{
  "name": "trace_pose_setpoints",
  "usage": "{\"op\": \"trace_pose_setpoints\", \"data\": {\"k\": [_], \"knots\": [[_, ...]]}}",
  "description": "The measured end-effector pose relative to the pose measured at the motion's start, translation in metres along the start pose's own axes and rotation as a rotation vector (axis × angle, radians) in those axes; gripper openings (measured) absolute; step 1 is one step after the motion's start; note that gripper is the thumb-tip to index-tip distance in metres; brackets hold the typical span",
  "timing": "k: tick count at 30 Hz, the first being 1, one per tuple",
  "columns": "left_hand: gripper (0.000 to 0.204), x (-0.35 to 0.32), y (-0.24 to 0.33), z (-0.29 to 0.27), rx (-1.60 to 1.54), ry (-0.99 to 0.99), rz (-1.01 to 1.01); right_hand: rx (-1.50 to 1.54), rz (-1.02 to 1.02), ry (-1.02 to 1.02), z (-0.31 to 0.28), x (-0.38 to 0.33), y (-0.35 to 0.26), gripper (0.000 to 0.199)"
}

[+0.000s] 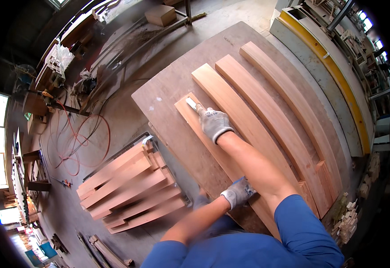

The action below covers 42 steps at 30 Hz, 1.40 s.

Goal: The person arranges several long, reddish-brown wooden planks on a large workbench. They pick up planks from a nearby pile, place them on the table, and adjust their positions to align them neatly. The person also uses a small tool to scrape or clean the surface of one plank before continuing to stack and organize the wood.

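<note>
Right hand (215, 124) holds small pale tool (191, 103) on leftmost wooden plank (221, 158), 12 o'clock. Left hand (238, 194) at plank, 5 o'clock, grip unclear. Stacked boards (134, 186), 8 o'clock. Tabletop (159, 96) margin, 10–11 o'clock.

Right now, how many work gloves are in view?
2: right glove near the far end of the leftmost long plank on the worktable, left glove by that plank's left edge.

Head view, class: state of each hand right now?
Left hand: cannot tell whether open or closed.
Right hand: holding a small pale tool.
</note>
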<state>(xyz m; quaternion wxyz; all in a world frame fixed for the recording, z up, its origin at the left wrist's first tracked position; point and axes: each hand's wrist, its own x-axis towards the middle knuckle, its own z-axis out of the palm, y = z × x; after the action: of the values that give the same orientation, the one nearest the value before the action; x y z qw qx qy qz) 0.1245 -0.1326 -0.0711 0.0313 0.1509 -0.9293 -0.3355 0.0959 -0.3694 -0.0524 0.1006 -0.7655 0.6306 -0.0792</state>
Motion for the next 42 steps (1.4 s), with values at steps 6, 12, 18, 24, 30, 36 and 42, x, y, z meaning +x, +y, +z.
{"op": "trace_pose_setpoints", "data": {"k": [6,12,18,24,30,36,42], "knots": [[0.080,-0.001,0.003,-0.033,0.037,-0.034,0.084,0.016,-0.050,-0.098,-0.024,-0.074,0.019,0.050],[0.084,-0.002,-0.002,0.009,-0.327,0.063,-0.134,0.015,-0.115,-0.136,-0.011,-0.074,-0.003,0.054],[0.088,-0.001,-0.007,0.027,-0.382,0.048,-0.198,-0.018,-0.089,-0.176,-0.012,-0.054,-0.017,0.056],[0.088,-0.001,-0.001,0.019,-0.357,0.067,-0.197,-0.022,-0.120,-0.142,-0.009,-0.050,-0.017,0.054],[0.094,-0.004,-0.001,-0.001,-0.159,-0.021,-0.077,0.035,-0.066,-0.027,-0.014,-0.087,-0.009,0.047],[0.063,0.002,-0.011,0.057,-0.315,0.395,-0.055,0.038,-0.041,0.011,-0.029,-0.102,-0.037,0.048],[0.057,0.007,-0.012,0.046,0.495,0.289,-0.004,0.177,0.161,0.037,-0.018,-0.108,-0.063,0.063]]}}
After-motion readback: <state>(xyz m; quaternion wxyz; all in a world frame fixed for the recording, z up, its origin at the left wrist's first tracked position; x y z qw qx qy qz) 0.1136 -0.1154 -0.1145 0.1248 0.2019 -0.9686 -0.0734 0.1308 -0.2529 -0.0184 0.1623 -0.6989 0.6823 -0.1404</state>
